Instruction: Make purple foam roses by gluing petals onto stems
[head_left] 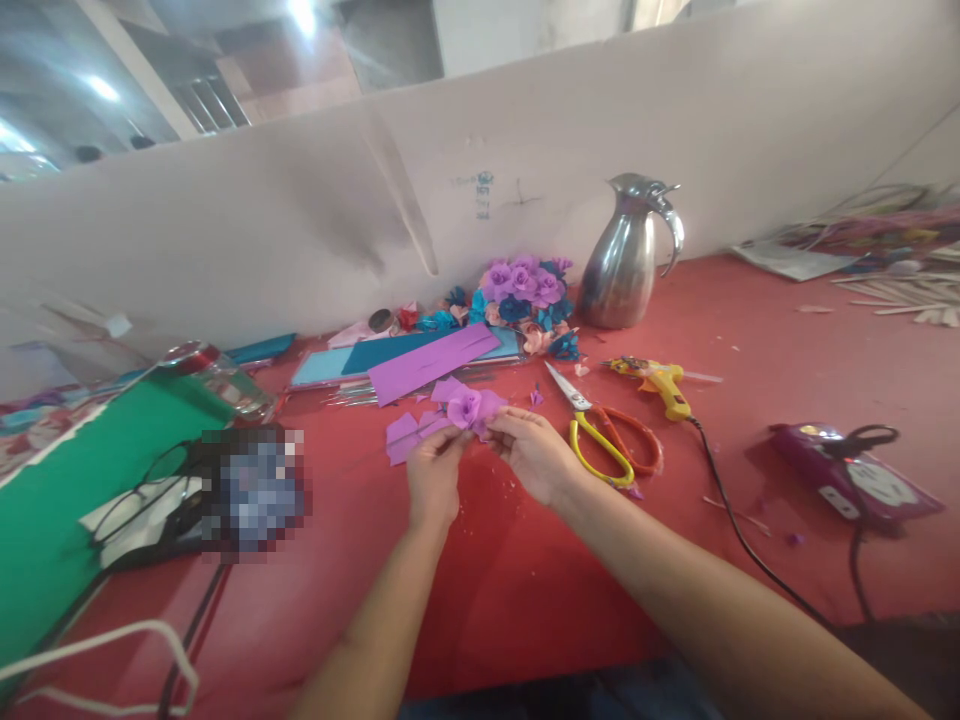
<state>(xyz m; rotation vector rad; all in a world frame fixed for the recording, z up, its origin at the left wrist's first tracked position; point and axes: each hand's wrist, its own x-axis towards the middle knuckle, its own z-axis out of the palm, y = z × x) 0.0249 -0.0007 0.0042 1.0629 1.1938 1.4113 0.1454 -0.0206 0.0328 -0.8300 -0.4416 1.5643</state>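
The purple paper flower (466, 406) is near the middle of the frame, held above the red surface (517, 610). The left hand (435, 475) has its fingers closed around the base of the flower, from below. The right hand (532, 452) holds the paper at the flower's right side, with thumb and finger pinched narrow.

I judge that the step in hand is to shape or to fix a petal. The next move probably calls for a steady left hold and a light pinch of the right, because thin paper can crease easily.

Loose purple pieces (403, 438) lie just left of the flower, and a purple sheet (435, 362) lies above them, over blue sheets (322, 366). To the right are scissors (579, 398) with yellow and orange handles, and a yellow glue gun (666, 390).

Farther up, a bunch of paper flowers (525, 284) stands before the pale wall (292, 200); I cannot see any vase under it. The metal jug (619, 265), upper right of centre, is upright, but its inside is hidden. At left of centre, a clear jar (244, 390) has a red lid; what it contains, I cannot tell.
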